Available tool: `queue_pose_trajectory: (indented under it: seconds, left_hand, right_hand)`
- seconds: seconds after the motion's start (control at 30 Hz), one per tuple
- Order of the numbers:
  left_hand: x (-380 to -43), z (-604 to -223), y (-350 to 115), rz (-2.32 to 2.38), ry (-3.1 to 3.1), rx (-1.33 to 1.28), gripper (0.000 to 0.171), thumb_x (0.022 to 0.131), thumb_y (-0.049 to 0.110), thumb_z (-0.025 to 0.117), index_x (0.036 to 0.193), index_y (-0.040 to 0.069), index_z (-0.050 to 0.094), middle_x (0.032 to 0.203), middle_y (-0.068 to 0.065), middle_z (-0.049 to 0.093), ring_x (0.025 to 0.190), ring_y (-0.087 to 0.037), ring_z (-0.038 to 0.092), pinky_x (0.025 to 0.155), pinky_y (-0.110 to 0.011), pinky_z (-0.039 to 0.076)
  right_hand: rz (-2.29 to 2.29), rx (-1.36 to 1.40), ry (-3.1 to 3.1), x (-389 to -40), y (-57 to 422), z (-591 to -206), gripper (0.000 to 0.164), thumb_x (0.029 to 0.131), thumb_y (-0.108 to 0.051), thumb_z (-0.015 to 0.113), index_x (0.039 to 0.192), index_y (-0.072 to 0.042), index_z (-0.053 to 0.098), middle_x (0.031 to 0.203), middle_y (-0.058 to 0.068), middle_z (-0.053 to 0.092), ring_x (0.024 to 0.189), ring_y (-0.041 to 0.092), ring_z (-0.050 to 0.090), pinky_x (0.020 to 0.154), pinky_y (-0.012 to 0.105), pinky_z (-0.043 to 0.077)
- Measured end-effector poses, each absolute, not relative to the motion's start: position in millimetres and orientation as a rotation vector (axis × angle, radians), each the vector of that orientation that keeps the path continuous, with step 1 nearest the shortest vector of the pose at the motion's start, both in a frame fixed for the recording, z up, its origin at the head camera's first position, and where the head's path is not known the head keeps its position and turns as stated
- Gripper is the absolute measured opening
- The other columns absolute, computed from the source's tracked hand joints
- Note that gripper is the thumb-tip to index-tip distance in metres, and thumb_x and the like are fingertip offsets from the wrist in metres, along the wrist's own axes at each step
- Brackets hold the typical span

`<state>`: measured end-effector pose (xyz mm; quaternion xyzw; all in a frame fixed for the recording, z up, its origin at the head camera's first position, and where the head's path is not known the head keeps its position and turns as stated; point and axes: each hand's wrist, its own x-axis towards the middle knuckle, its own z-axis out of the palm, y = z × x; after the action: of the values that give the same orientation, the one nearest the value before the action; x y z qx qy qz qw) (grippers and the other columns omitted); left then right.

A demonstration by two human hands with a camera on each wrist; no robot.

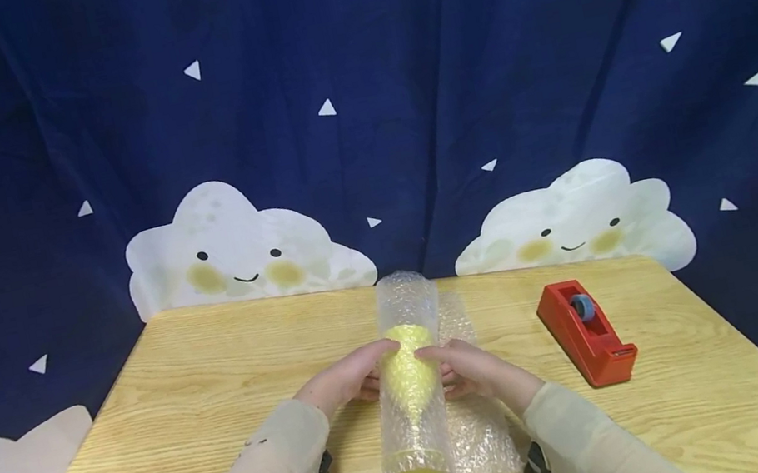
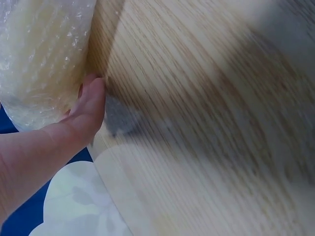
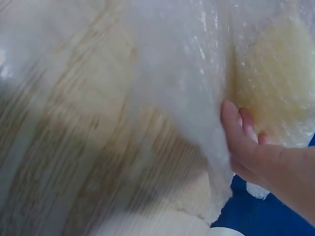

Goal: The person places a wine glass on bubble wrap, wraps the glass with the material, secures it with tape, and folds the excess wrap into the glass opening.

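A yellow goblet-shaped object (image 1: 412,383) lies on its side, rolled inside clear bubble wrap (image 1: 405,299), its wide end away from me. My left hand (image 1: 353,372) grips the roll from the left, thumb on top and fingers low along its side. From the right, my right hand (image 1: 471,368) holds it the same way, thumb on the wrap. A loose flap of bubble wrap (image 3: 182,73) spreads on the table to the right, under my right hand. In the left wrist view, the left fingers (image 2: 91,105) rest along the underside of the roll.
The wooden table (image 1: 218,358) carries a red tape dispenser (image 1: 587,335) with a small blue roll of tape (image 1: 583,307), right of my right hand. A dark blue curtain (image 1: 346,48) with cloud prints hangs behind the table's far edge.
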<state>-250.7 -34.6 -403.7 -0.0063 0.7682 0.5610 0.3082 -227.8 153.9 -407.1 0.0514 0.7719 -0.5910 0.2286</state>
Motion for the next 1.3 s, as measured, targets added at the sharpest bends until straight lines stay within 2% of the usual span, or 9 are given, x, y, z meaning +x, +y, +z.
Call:
queue_pose_trajectory:
  seconds: [0.13,0.3,0.53,0.77,0.87,1.03,1.3]
  left_hand:
    - [-250,-404,-36,1.522,2.004,-0.053,0.06,0.085,0.04,0.052,0.124,-0.004,0.045,0.106,-0.017,0.055,0.088,-0.022,0.056,0.081,-0.034,0.05]
    - [-250,-405,-38,1.516,2.008,-0.013,0.056,0.086,0.041,0.052,0.122,-0.002,0.05,0.105,-0.017,0.06,0.087,-0.021,0.059,0.079,-0.033,0.052]
    - [-250,-404,-39,1.486,2.034,0.036,0.062,0.088,0.046,0.051,0.126,-0.004,0.05,0.111,-0.021,0.063,0.091,-0.022,0.064,0.083,-0.036,0.052]
    - [-249,-404,-38,1.504,1.969,0.049,0.064,0.091,0.046,0.047,0.128,-0.005,0.046,0.108,-0.023,0.063,0.09,-0.027,0.064,0.081,-0.041,0.053]
    - [-249,-404,-38,1.516,1.942,0.052,0.065,0.091,0.045,0.046,0.131,-0.005,0.042,0.107,-0.023,0.062,0.09,-0.029,0.063,0.081,-0.043,0.054]
    - [-250,-404,-38,1.52,1.932,0.047,0.067,0.09,0.045,0.048,0.136,-0.004,0.036,0.106,-0.022,0.062,0.088,-0.029,0.063,0.078,-0.043,0.055]
    - [-251,-404,-38,1.519,1.927,0.053,0.065,0.09,0.044,0.047,0.133,-0.003,0.038,0.104,-0.022,0.063,0.086,-0.028,0.063,0.077,-0.042,0.055]
  right_hand:
    - [-1.608,0.131,2.131,-226,153,-402,0.044,0.088,-0.035,0.053,0.109,0.003,0.056,0.082,0.004,0.067,0.074,0.012,0.064,0.074,0.034,0.055]
    - [-1.581,0.161,2.135,-225,150,-401,0.043,0.087,-0.036,0.052,0.108,0.001,0.057,0.083,0.003,0.067,0.077,0.013,0.064,0.073,0.034,0.053]
    - [-1.635,0.205,2.071,-225,151,-405,0.037,0.089,-0.037,0.049,0.108,-0.006,0.054,0.073,-0.005,0.064,0.071,0.009,0.06,0.068,0.029,0.049]
    - [-1.633,0.219,2.085,-225,149,-406,0.031,0.09,-0.039,0.048,0.099,-0.01,0.054,0.073,-0.003,0.065,0.07,0.012,0.061,0.064,0.029,0.048]
    - [-1.627,0.219,2.084,-224,149,-405,0.033,0.09,-0.039,0.047,0.102,-0.009,0.052,0.075,-0.001,0.066,0.071,0.013,0.061,0.065,0.029,0.046]
    - [-1.637,0.217,2.077,-223,150,-407,0.041,0.091,-0.039,0.046,0.115,-0.006,0.04,0.078,0.001,0.065,0.073,0.015,0.06,0.067,0.031,0.044]
    - [-1.668,0.193,2.071,-223,152,-412,0.042,0.094,-0.041,0.044,0.116,-0.007,0.032,0.083,0.003,0.063,0.071,0.014,0.059,0.065,0.028,0.045]
